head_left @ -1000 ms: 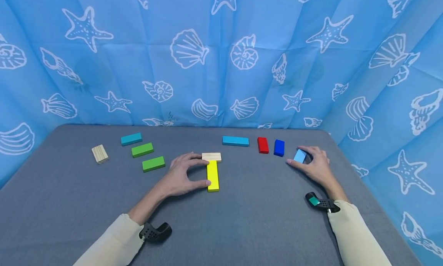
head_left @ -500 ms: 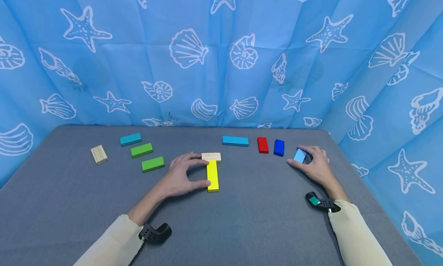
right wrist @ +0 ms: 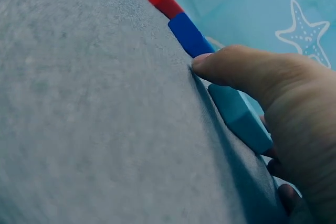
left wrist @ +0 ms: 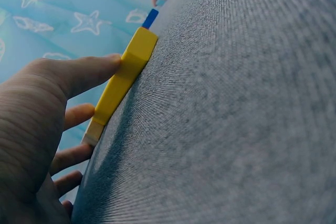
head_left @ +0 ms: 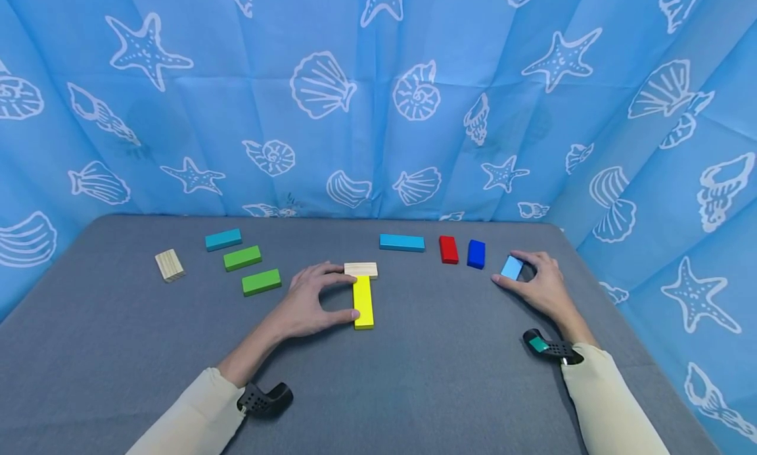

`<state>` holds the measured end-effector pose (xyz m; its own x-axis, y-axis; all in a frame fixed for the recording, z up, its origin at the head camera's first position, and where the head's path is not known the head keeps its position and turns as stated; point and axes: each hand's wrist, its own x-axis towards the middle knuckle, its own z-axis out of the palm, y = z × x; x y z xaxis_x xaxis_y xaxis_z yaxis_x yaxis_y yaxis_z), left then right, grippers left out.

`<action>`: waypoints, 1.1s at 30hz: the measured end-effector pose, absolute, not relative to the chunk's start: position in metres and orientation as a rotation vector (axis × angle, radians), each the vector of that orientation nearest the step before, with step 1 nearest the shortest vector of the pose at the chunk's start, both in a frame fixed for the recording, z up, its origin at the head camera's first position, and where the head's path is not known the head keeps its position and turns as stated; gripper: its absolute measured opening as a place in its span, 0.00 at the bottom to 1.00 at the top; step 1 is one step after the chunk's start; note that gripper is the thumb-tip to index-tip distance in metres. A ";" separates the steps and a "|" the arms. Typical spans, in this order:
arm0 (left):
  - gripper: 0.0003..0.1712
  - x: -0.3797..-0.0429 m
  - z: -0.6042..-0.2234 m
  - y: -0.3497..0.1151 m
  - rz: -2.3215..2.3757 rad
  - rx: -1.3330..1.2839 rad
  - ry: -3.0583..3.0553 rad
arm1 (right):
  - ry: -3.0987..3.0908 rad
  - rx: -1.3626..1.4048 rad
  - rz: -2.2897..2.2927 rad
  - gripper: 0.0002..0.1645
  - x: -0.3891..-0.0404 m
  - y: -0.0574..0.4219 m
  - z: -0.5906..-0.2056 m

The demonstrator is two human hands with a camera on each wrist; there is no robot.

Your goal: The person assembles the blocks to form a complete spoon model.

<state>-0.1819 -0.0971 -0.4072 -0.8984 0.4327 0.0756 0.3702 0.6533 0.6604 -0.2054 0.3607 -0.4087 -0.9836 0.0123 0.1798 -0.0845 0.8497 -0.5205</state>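
Observation:
My left hand (head_left: 310, 298) lies beside a long yellow block (head_left: 363, 304). Its thumb and index fingertips touch the block's left side, near each end, not opposite faces. Against the yellow block's far end lies a plain wooden block (head_left: 361, 269) crosswise; in the left wrist view my middle finger is close to this wooden block (left wrist: 93, 132). Over on the right, my right hand (head_left: 541, 281) arches around a light blue block (head_left: 511, 267). The index fingertip is at its far edge; in the right wrist view the thumb stands a little apart from the light blue block (right wrist: 241, 118).
Left of centre lie two green blocks (head_left: 261, 282), a teal block (head_left: 223, 239) and a wooden block (head_left: 169, 265). Another teal block (head_left: 402, 242), a red block (head_left: 449, 250) and a dark blue block (head_left: 476, 254) lie further right. A patterned curtain (head_left: 378, 113) hangs behind the table.

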 end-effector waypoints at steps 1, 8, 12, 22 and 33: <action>0.35 -0.182 -0.407 -0.097 1.078 0.674 2.776 | -2.855 0.058 0.818 0.49 -0.205 0.361 -0.408; 0.35 -0.182 -0.409 -0.097 1.065 0.663 2.773 | -2.914 0.092 0.845 0.47 -0.203 0.366 -0.403; 0.35 -0.182 -0.409 -0.098 1.061 0.663 2.778 | -2.929 0.086 0.841 0.46 -0.204 0.367 -0.402; 0.35 -0.183 -0.409 -0.098 1.061 0.667 2.780 | -2.867 0.213 0.908 0.42 -0.202 0.346 -0.389; 0.35 -0.183 -0.409 -0.097 1.065 0.678 2.781 | -2.811 0.422 1.022 0.38 -0.195 0.296 -0.377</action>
<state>-0.1830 -0.0975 -0.4090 -0.8979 0.4338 0.0752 0.3730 0.6588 0.6533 -0.1953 0.2963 -0.3772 -0.9536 -0.2184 0.2070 -0.3004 0.7330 -0.6103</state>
